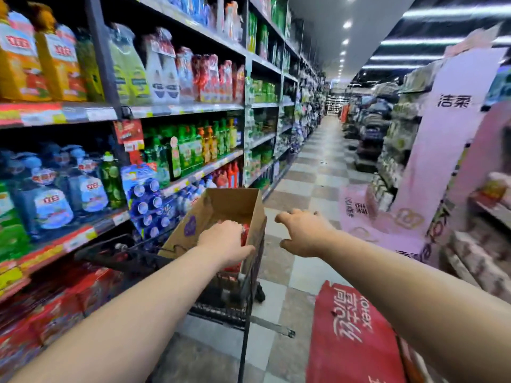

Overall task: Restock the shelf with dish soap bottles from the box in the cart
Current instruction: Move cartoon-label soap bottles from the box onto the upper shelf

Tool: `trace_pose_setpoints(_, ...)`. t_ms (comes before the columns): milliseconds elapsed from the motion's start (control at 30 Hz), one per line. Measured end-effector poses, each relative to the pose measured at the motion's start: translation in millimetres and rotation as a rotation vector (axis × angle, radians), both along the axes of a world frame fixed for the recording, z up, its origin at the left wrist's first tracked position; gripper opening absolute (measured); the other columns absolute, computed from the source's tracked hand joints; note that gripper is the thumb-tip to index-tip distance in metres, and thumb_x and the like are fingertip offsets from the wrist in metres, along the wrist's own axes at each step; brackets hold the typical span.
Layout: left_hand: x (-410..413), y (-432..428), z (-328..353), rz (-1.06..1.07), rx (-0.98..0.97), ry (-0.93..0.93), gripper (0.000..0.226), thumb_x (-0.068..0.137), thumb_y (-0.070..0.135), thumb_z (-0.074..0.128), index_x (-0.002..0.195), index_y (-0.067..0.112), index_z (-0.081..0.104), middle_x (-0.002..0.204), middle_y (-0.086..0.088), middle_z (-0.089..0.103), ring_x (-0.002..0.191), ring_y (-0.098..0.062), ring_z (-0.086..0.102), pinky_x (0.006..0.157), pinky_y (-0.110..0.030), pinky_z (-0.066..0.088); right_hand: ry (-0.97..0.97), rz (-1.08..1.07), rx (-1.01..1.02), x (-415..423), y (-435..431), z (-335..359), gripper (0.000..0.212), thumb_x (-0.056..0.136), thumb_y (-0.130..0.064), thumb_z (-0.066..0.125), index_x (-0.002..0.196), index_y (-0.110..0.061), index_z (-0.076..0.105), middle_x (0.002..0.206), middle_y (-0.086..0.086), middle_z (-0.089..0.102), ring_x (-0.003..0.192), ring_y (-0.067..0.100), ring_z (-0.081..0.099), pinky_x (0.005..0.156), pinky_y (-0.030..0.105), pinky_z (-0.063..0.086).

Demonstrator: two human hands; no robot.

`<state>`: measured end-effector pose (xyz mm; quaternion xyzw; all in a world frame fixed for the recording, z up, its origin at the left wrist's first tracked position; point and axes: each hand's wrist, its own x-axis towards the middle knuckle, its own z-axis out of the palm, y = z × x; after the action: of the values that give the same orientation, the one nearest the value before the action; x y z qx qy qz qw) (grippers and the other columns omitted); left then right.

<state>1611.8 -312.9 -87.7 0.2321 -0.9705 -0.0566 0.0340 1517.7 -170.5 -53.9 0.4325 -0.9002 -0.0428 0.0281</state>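
In a supermarket aisle, stocked metal shelves line the left side. The left hand curls around a red dish soap bottle inside the open brown cardboard box on the black wire cart. The right hand hovers beside the box, loosely curled and empty. With this bottle not yet lifted out, shelving seems still ahead.

To the left of the cardboard box you can read 立白 in a red logo on the blue bottles, and again on the orange bottles higher up. Right of the box, the tall pink display stand says 洁柔. Nearer you, right of the box, the red carton reads Kotex, upside down from where you stand.
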Motion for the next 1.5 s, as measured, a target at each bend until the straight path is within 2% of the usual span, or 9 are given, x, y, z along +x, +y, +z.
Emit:
trace_pose_setpoints(100, -34, -14, -20, 0.001, 0.019, -0.021, 0.048, 0.087, 0.053, 0.05, 0.118, 0.017, 0.053, 0.133, -0.009, 0.049, 0.122, -0.03, 0.049, 0.093, -0.04, 0.045, -0.007, -0.003, 0.007, -36, -9, -11, 0.054, 0.092, -0.037, 0.052, 0.141, -0.022, 0.036, 0.142, 0.008, 0.043, 0.131, 0.031, 0.042, 0.108, 0.048, 0.032)
trace_pose_setpoints(267, -91, -65, -53, 0.047, 0.053, -0.055, 0.05, 0.085, 0.058, 0.05, 0.119, 0.022, 0.054, 0.124, -0.004, 0.055, 0.115, -0.027, 0.055, 0.087, -0.038, 0.047, 0.013, 0.026, 0.09, -104, -55, -29, 0.055, 0.092, -0.037, 0.053, 0.141, -0.022, 0.035, 0.143, 0.008, 0.043, 0.131, 0.03, 0.042, 0.108, 0.048, 0.033)
trace_pose_setpoints(467, -139, -144, -80, 0.126, 0.173, -0.116, 0.052, 0.086, 0.053, 0.052, 0.125, 0.019, 0.05, 0.131, -0.004, 0.052, 0.118, -0.027, 0.053, 0.09, -0.037, 0.047, -0.008, 0.105, 0.16, -175, -144, -45, 0.055, 0.091, -0.039, 0.053, 0.142, -0.024, 0.035, 0.142, 0.007, 0.044, 0.131, 0.03, 0.042, 0.109, 0.05, 0.032)
trace_pose_setpoints(633, -153, -190, -107, 0.243, 0.24, -0.189, 0.054, 0.084, 0.059, 0.051, 0.119, 0.019, 0.054, 0.124, -0.005, 0.054, 0.114, -0.029, 0.054, 0.091, -0.039, 0.049, -0.087, 0.17, 0.237, -209, -201, -76, 0.055, 0.09, -0.042, 0.053, 0.14, -0.025, 0.036, 0.141, 0.007, 0.044, 0.131, 0.03, 0.042, 0.109, 0.048, 0.031)
trace_pose_setpoints(733, -155, -208, -127, 0.278, 0.264, -0.216, 0.056, 0.085, 0.057, 0.05, 0.126, 0.02, 0.049, 0.13, -0.004, 0.051, 0.118, -0.027, 0.052, 0.093, -0.038, 0.048, -0.142, 0.208, 0.272, -224, -233, -95, 0.052, 0.089, -0.04, 0.052, 0.137, -0.024, 0.04, 0.137, 0.007, 0.046, 0.129, 0.032, 0.043, 0.109, 0.05, 0.032)
trace_pose_setpoints(900, -159, -232, -148, 0.381, 0.306, -0.25, 0.055, 0.086, 0.057, 0.051, 0.125, 0.017, 0.049, 0.124, -0.007, 0.052, 0.115, -0.029, 0.053, 0.09, -0.039, 0.048, -0.174, 0.326, 0.373, -250, -291, -136, 0.061, 0.086, -0.042, 0.055, 0.141, -0.022, 0.036, 0.141, 0.008, 0.043, 0.131, 0.032, 0.042, 0.107, 0.046, 0.036)
trace_pose_setpoints(1200, -220, -283, -199, 0.602, 0.425, -0.223, 0.058, 0.089, 0.051, 0.05, 0.135, 0.016, 0.041, 0.13, -0.01, 0.048, 0.123, -0.031, 0.046, 0.095, -0.041, 0.042, -0.291, 0.54, 0.528, -301, -403, -229, 0.048, 0.086, -0.034, 0.057, 0.128, -0.014, 0.046, 0.129, 0.013, 0.053, 0.119, 0.033, 0.054, 0.097, 0.039, 0.044)
trace_pose_setpoints(1367, -249, -303, -251, 0.728, 0.558, -0.248, 0.047, 0.088, 0.05, 0.052, 0.118, 0.014, 0.05, 0.126, -0.011, 0.049, 0.12, -0.031, 0.049, 0.096, -0.041, 0.044, -0.432, 0.6, 0.604, -327, -450, -282, 0.058, 0.086, -0.032, 0.06, 0.136, -0.009, 0.04, 0.134, 0.016, 0.049, 0.124, 0.033, 0.05, 0.099, 0.036, 0.042)
trace_pose_setpoints(1500, -262, -312, -289, 0.861, 0.672, -0.167, 0.043, 0.086, 0.049, 0.054, 0.111, 0.014, 0.055, 0.119, -0.01, 0.055, 0.115, -0.03, 0.053, 0.097, -0.039, 0.044, -0.544, 0.566, 0.632, -340, -472, -319, 0.073, 0.088, -0.037, 0.058, 0.146, -0.007, 0.024, 0.14, 0.017, 0.042, 0.128, 0.034, 0.046, 0.102, 0.038, 0.04)
